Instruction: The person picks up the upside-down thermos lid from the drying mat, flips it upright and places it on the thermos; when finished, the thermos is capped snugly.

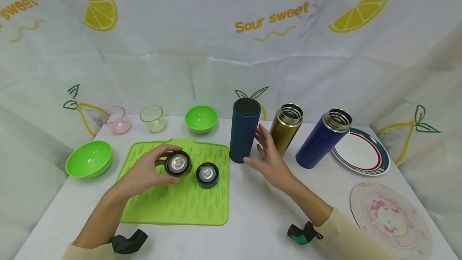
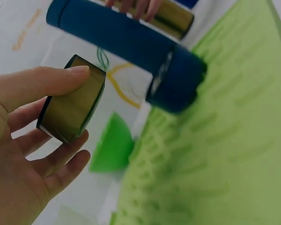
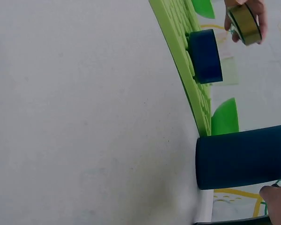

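Big green mat takes the middle of the table, with a plate, two green bowls and two open flasks around it. The capped dark-blue flask stands at the mat's right edge, right hand just beside it, fingers straight, gripping nothing. Left hand pinches the gold lid above the mat; a blue lid lies alongside.
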Motion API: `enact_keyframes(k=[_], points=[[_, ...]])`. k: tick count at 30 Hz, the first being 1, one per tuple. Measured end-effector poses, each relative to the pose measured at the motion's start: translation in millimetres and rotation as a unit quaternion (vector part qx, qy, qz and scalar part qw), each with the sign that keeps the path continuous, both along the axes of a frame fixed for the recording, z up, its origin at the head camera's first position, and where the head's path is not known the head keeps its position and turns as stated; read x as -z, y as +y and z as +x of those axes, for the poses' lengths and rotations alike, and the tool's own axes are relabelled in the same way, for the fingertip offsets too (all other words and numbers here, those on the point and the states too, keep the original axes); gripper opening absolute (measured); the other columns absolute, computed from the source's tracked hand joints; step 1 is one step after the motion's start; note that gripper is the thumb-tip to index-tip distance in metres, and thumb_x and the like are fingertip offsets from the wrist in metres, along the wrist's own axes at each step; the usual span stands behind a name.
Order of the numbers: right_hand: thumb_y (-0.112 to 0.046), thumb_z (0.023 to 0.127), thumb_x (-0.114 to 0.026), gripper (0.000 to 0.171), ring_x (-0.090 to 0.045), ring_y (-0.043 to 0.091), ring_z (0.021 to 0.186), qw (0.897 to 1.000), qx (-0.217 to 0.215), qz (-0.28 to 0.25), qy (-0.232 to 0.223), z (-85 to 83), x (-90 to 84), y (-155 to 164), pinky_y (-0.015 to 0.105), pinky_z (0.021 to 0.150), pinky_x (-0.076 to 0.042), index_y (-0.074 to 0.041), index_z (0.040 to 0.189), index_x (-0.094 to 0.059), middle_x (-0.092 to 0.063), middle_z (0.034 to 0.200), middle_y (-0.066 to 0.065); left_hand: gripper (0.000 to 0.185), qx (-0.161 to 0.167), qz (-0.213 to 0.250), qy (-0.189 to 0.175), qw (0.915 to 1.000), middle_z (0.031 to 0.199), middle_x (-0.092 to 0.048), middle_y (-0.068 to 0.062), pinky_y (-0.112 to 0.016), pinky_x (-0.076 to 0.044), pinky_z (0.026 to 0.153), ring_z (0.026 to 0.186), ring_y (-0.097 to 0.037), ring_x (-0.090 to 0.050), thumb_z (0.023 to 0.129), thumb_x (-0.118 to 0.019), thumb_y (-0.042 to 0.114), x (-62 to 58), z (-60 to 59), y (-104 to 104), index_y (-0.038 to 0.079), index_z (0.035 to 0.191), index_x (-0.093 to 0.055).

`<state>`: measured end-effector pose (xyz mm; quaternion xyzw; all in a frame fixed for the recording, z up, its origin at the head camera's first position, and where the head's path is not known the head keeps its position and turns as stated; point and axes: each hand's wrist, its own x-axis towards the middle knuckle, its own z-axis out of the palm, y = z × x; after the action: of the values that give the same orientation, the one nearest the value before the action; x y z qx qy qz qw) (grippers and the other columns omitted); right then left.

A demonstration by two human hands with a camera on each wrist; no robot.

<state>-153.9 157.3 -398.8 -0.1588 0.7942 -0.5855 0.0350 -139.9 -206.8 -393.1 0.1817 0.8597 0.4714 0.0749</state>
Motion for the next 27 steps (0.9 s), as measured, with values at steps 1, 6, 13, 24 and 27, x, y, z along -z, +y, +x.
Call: enact_keyframes(k=[1, 6, 13, 24, 27], points=[[-0.011, 0.095, -0.072, 0.093, -0.021, 0.028, 0.161, 1.000, 0.007, 0.004, 0.009, 4.5, -0.3, 2.0, 0.044, 0.128, -0.024, -0.015, 0.164, -0.010, -0.017, 0.173, 0.005, 0.073, 0.005, 0.003, 0.009, 0.9999, 0.135, -0.063, -0.001, -0.032, -0.051, 0.109, 0.120, -0.019, -0.060, 0.074, -0.091, 0.013, -4.5, 0.6, 5.3, 0.015, 0.139, -0.057], [-0.007, 0.095, -0.071, 0.059, -0.053, 0.014, 0.143, 0.996, 0.044, -0.012, 0.071, 22.7, -3.4, 12.9, 0.021, 0.112, -0.044, -0.006, 0.148, -0.046, -0.052, 0.152, 0.012, 0.073, 0.037, 0.042, 0.042, 0.9976, 0.131, -0.062, 0.001, -0.022, -0.053, 0.101, 0.115, -0.014, -0.060, 0.072, -0.092, 0.012, -24.4, 2.4, 33.2, 0.017, 0.137, -0.059], [0.005, 0.095, -0.065, 0.043, -0.065, 0.001, 0.122, 0.990, 0.011, -0.070, 0.118, 34.3, -11.3, 24.9, 0.019, 0.099, -0.055, 0.003, 0.136, -0.056, -0.063, 0.133, 0.001, 0.076, 0.055, 0.071, 0.072, 0.9934, 0.137, -0.059, 0.003, -0.030, -0.056, 0.096, 0.118, -0.016, -0.059, 0.073, -0.092, 0.013, -39.0, -1.1, 78.3, 0.025, 0.141, -0.059], [0.014, 0.094, -0.058, 0.046, -0.065, 0.008, 0.125, 0.983, -0.048, -0.125, 0.127, 39.0, -18.6, 33.3, 0.024, 0.098, -0.058, 0.010, 0.139, -0.050, -0.059, 0.140, -0.006, 0.071, 0.054, 0.120, 0.107, 0.9855, 0.131, -0.068, -0.001, -0.029, -0.059, 0.095, 0.120, -0.018, -0.064, 0.071, -0.091, 0.008, -39.5, -5.0, 141.0, 0.012, 0.135, -0.061], [0.014, 0.095, -0.057, 0.045, -0.065, 0.007, 0.124, 0.982, -0.056, -0.131, 0.121, 38.5, -19.5, 34.0, 0.024, 0.098, -0.058, 0.010, 0.139, -0.052, -0.058, 0.141, -0.005, 0.070, 0.056, 0.125, 0.123, 0.9830, 0.126, -0.071, -0.002, -0.028, -0.059, 0.093, 0.117, -0.016, -0.065, 0.070, -0.092, 0.007, -40.1, -3.1, 148.3, 0.012, 0.133, -0.062]])
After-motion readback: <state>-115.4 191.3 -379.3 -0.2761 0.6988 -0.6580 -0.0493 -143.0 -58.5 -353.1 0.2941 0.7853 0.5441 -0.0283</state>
